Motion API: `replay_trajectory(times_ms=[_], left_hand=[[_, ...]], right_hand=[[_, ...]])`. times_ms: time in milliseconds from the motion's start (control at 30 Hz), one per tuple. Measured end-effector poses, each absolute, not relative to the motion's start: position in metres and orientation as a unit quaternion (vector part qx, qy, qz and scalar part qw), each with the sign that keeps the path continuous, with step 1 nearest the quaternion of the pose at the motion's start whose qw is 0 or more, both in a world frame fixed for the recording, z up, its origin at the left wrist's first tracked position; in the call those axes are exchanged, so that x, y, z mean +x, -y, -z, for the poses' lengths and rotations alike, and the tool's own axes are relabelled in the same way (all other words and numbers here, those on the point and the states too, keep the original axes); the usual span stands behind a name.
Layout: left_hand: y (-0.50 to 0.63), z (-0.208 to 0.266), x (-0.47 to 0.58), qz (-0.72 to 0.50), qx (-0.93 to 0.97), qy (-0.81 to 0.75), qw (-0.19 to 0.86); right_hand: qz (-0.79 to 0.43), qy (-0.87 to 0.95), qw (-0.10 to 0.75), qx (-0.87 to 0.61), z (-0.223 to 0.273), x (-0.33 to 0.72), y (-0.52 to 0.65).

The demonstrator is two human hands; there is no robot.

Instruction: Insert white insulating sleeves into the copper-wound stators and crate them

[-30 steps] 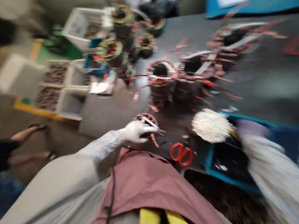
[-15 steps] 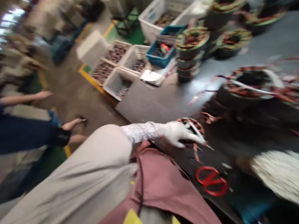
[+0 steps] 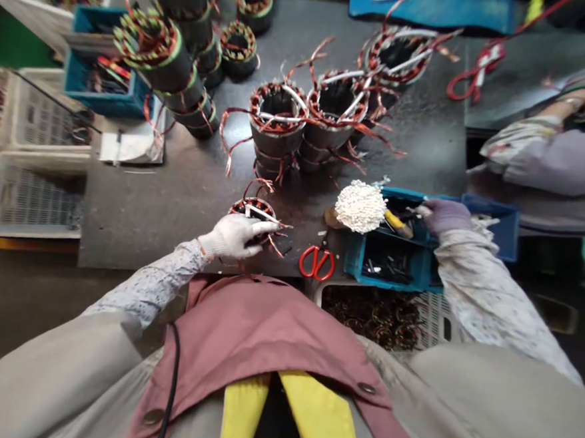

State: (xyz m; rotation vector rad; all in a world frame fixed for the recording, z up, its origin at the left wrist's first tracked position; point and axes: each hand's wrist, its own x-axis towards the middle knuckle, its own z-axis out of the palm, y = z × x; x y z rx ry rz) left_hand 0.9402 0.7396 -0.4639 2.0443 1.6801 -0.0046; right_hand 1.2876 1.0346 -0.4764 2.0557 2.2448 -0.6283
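Note:
My left hand (image 3: 236, 235), in a white glove, holds a small motor stator (image 3: 258, 206) at the table's near side, its fingers curled over the side and rim. Copper leads and white sleeving stick out of this stator's top. My right hand (image 3: 445, 216), in a purple-grey glove, is over the blue parts bin (image 3: 354, 257), fingers closed together at a small pale piece that I cannot make out. A yellow-handled tool (image 3: 397, 223) lies beside those fingers. Between my hands are red-handled scissors (image 3: 317, 262) and a thick bundle of white sleeving (image 3: 361, 207).
Taller stators (image 3: 279, 128) with twisted copper leads stand mid-table, and stacked stators (image 3: 182, 71) rise at the left. Crates (image 3: 36, 194) and a blue box (image 3: 96, 88) sit beyond the left edge. At the right, another person's arm (image 3: 554, 130) reaches over the neighbouring table.
My view has swung round to the right and levelled on the table. My right hand has come into view at the blue bin. My left hand stays on the small stator.

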Motion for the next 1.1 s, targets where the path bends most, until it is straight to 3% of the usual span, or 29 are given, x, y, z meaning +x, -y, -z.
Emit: replay_trajectory(times_ms=[100, 167, 267, 467, 900, 1100], left_hand=[[-0.741, 0.469, 0.938, 0.012, 0.749, -0.617, 0.239], [-0.742, 0.468, 0.938, 0.029, 0.744, -0.626, 0.232], [-0.746, 0.463, 0.941, 0.065, 0.737, -0.634, 0.223], [-0.748, 0.461, 0.944, 0.074, 0.737, -0.635, 0.221], [-0.748, 0.465, 0.942, 0.071, 0.748, -0.62, 0.227], [-0.748, 0.465, 0.942, 0.063, 0.742, -0.622, 0.241]], right_hand=[[0.392, -0.602, -0.106, 0.687, 0.447, 1.291, -0.956], [0.578, -0.483, -0.206, 0.625, 0.445, 1.266, -0.895], [0.721, -0.355, -0.241, 0.544, 0.462, 1.205, -0.833], [0.737, -0.316, -0.255, 0.54, 0.486, 1.146, -0.825], [0.645, -0.492, -0.204, 0.548, 0.472, 1.17, -0.849], [0.672, -0.499, -0.187, 0.514, 0.478, 1.154, -0.842]])
